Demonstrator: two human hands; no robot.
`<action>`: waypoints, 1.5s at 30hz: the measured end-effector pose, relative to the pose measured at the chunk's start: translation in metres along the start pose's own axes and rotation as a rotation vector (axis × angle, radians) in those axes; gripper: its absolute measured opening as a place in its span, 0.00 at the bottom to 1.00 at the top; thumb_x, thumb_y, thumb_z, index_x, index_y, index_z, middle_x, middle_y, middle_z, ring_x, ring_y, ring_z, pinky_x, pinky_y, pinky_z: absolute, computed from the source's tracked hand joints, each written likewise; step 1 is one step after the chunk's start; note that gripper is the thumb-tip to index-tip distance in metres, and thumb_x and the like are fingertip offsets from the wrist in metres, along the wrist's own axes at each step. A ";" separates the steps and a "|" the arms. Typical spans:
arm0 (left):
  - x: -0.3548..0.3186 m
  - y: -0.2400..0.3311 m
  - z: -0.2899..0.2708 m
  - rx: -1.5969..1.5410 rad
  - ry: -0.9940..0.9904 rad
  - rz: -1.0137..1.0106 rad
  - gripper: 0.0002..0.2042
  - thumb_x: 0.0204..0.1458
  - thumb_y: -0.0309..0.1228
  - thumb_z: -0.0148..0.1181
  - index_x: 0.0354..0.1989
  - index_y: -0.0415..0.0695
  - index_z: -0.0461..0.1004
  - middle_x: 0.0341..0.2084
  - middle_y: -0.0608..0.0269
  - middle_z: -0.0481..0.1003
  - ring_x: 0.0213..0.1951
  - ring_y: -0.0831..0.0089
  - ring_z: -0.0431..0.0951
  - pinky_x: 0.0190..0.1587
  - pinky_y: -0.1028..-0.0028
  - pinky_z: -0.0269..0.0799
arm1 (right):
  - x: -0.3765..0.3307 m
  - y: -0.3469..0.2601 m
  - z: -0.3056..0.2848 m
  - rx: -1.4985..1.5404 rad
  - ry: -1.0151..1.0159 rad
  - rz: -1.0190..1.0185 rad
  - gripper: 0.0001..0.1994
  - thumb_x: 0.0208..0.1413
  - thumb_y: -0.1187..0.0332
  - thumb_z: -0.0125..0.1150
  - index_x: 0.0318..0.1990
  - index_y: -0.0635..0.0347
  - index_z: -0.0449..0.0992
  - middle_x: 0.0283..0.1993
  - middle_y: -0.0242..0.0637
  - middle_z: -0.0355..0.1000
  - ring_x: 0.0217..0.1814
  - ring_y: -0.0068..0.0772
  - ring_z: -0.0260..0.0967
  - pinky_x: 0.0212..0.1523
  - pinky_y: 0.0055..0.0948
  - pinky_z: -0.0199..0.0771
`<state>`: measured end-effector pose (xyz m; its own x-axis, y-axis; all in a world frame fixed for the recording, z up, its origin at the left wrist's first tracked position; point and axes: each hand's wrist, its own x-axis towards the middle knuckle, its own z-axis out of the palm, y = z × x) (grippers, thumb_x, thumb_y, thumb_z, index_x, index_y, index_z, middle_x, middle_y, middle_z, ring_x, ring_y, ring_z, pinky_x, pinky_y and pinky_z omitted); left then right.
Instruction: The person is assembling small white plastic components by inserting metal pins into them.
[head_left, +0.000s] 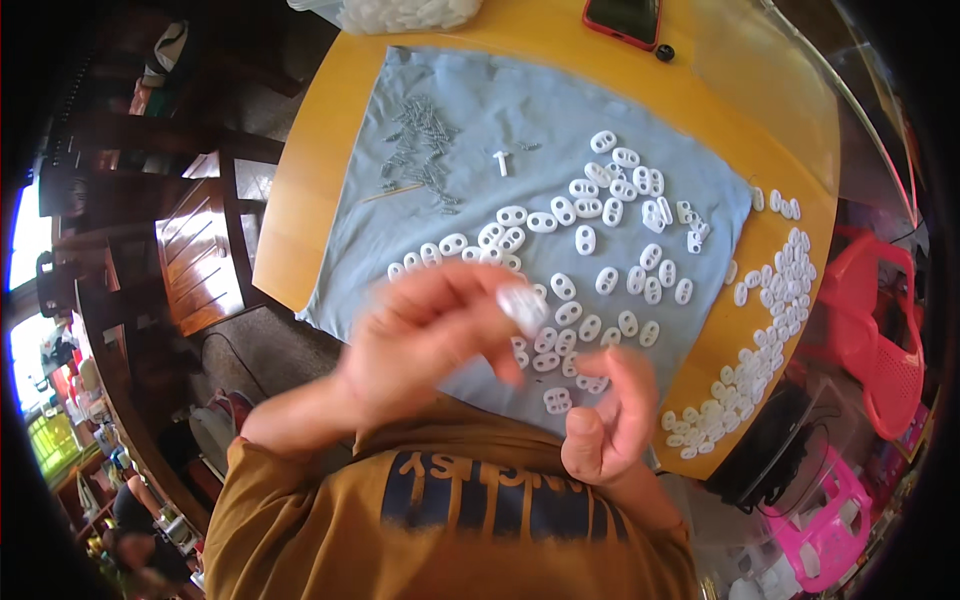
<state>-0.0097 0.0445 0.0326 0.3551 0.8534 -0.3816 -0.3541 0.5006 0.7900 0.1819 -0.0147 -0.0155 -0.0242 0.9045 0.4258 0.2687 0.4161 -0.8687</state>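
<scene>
Left hand (pixel 430 335), blurred, pinching a small white plastic piece (pixel 522 305) at the fingertips, grip closed around it, raised over the near edge of the grey cloth (pixel 480 120). Right hand (pixel 610 415) at about four o'clock from the left, fingers curled in with thumb up; cannot tell whether anything sits inside that grip. Just at twelve o'clock of the right hand, a lone white two-hole piece (pixel 557 400) lying on the cloth. Beyond both hands, toward one o'clock, a loose scatter of white oval pieces (pixel 600 215) spread across the cloth. At three o'clock, off the cloth, a denser band of the same white pieces (pixel 760 340) along the rim of the round wooden worktop (pixel 300 200). At eleven o'clock, far side of the cloth, a heap of small grey metal pins (pixel 425 150), with one white T-shaped piece (pixel 501 161) just beside it. At twelve o'clock, on the worktop's far edge, a red-cased phone (pixel 625 20). Pink plastic chairs (pixel 880 340) at three to four o'clock beyond the worktop.
</scene>
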 end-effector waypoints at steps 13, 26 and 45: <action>0.156 0.161 -0.073 0.499 0.477 0.716 0.35 0.48 0.27 0.59 0.64 0.39 0.49 0.37 0.57 0.75 0.32 0.72 0.74 0.38 0.75 0.68 | 0.013 0.001 0.001 0.103 -0.130 -0.057 0.12 0.47 0.77 0.60 0.42 0.67 0.74 0.29 0.35 0.71 0.25 0.33 0.67 0.27 0.29 0.67; 0.092 0.007 0.013 1.635 -0.434 0.627 0.29 0.35 0.25 0.66 0.52 0.44 0.69 0.55 0.55 0.65 0.58 0.55 0.63 0.57 0.59 0.60 | 0.015 0.003 0.002 0.182 -0.165 -0.015 0.11 0.43 0.78 0.64 0.37 0.66 0.75 0.25 0.34 0.70 0.24 0.32 0.68 0.25 0.28 0.68; 0.142 0.010 0.027 1.766 -0.146 0.932 0.04 0.41 0.29 0.61 0.23 0.44 0.71 0.25 0.64 0.70 0.32 0.62 0.71 0.37 0.64 0.65 | 0.013 0.004 0.002 0.231 -0.139 0.030 0.12 0.44 0.78 0.64 0.39 0.66 0.74 0.25 0.36 0.69 0.23 0.34 0.67 0.24 0.30 0.65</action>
<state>0.0602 0.1666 -0.0002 0.6869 0.6565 0.3117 0.6145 -0.7537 0.2332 0.1805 -0.0015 -0.0139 -0.1563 0.9142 0.3739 0.0451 0.3848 -0.9219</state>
